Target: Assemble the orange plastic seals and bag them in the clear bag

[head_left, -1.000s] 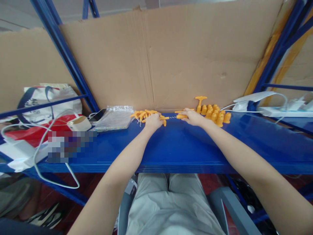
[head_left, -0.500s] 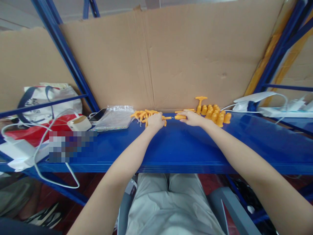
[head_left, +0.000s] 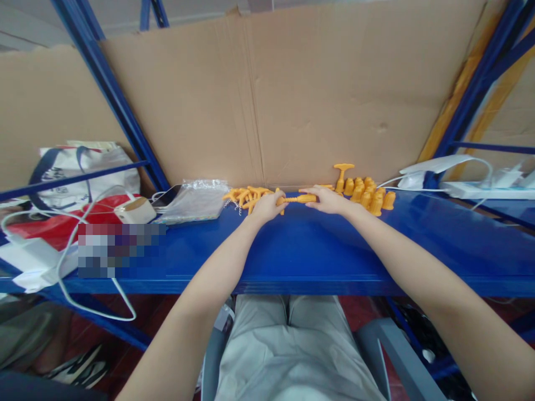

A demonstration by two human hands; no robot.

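My left hand (head_left: 270,207) is closed around the T-shaped handle of an orange corkscrew (head_left: 291,199). Its shaft points right and meets an orange plastic sleeve (head_left: 308,198), so no bare spiral shows between them. At the sleeve's far end, my right hand (head_left: 326,200) grips it with fingers pinched. Just left of my left hand lies a pile of orange T-handled corkscrews (head_left: 246,196) with metal spirals. Right of my right hand stand several orange bell-shaped pieces (head_left: 368,195) in rows, and one upright piece with a T-handle (head_left: 343,175) behind them.
The blue shelf (head_left: 317,250) is backed by cardboard (head_left: 334,94). Clear plastic bags (head_left: 196,200) lie left of the pile. A white charger (head_left: 136,211), cables and a red bag (head_left: 98,214) are farther left; a white power strip (head_left: 472,190) sits at right.
The corkscrew and sleeve have come together; the spiral visible between them earlier is now covered. My two hands stay almost in place.
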